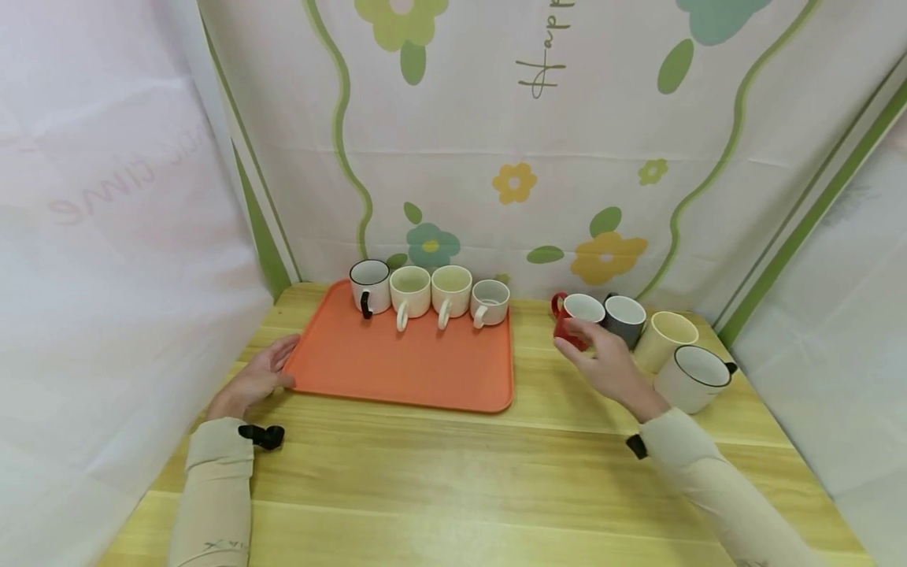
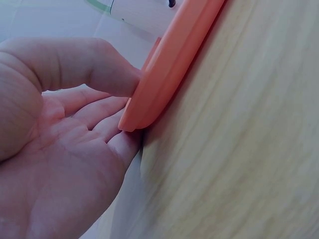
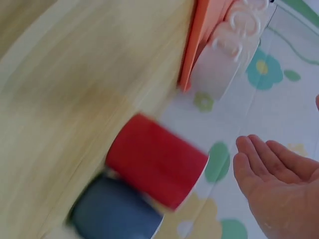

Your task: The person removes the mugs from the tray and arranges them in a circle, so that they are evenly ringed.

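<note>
At the left side of the orange tray (image 1: 397,364), my left hand (image 1: 257,382) grips the near-left corner. The left wrist view shows my left hand (image 2: 65,144) with its thumb on the rim of the tray (image 2: 172,59) and its fingers against the outer edge and underside. My right hand (image 1: 609,368) is held by the red mug (image 1: 560,331), covering part of it in the head view. In the right wrist view a gap separates my right hand (image 3: 284,186), fingers extended, from the red mug (image 3: 155,162). Beside it stands a dark grey mug (image 3: 117,209).
Along the tray's back edge stand a white mug with a black handle (image 1: 372,293), two cream mugs (image 1: 411,298) and a smaller white cup (image 1: 490,307). Right of the dark grey mug are a yellow mug (image 1: 659,342) and a large black-rimmed white mug (image 1: 687,386). Patterned cloth (image 1: 453,118) hangs behind.
</note>
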Motion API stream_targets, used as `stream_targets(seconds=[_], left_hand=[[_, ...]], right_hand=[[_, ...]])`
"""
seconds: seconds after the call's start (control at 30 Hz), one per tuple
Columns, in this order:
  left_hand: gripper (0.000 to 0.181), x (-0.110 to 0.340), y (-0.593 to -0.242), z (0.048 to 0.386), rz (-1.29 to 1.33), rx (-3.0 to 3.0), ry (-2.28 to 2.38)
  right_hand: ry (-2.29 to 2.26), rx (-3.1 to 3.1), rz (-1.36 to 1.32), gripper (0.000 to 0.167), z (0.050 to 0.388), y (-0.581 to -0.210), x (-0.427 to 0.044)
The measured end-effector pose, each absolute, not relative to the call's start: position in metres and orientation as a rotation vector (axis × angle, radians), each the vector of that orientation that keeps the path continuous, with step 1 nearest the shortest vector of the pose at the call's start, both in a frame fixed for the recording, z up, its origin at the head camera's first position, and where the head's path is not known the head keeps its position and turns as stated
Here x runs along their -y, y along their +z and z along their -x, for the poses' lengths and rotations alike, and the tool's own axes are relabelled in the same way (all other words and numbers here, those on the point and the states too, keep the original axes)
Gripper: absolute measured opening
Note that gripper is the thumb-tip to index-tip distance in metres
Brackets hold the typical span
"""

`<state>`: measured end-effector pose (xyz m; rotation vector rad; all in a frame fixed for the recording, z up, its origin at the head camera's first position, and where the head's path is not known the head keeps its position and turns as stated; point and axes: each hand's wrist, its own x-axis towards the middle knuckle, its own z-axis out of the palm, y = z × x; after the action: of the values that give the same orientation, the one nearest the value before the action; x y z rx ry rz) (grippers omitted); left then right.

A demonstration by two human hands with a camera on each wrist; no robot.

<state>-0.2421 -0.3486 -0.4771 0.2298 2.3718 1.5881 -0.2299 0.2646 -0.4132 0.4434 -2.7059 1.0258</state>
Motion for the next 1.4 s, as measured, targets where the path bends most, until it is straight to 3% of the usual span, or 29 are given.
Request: stream_targets(seconds=[0.6,1.07,1.27,1.4], left_hand=[[0.103,0.347,-0.477,0.244,-0.226,-2.365,1.607],[0.103,0.349,-0.483,0.248,-0.234,-2.334,1.640],[0.103,0.350,-0.482,0.248,-0.228,-2.335,1.642],[0.103,0.351,-0.482,0.246,-0.236,-2.342,1.638]], right_hand=[[1.930,2.743,-0.289,0.073,0.312,-0.444,-0.164],[2.445,2.337,0.212,0.062,0.326,-0.455,-0.130],[2.473,2.193,0.437,0.056,0.330,-0.458,-0.116],[2.374,2.081,0.553,0.042,0.330,-0.461,-0.102]])
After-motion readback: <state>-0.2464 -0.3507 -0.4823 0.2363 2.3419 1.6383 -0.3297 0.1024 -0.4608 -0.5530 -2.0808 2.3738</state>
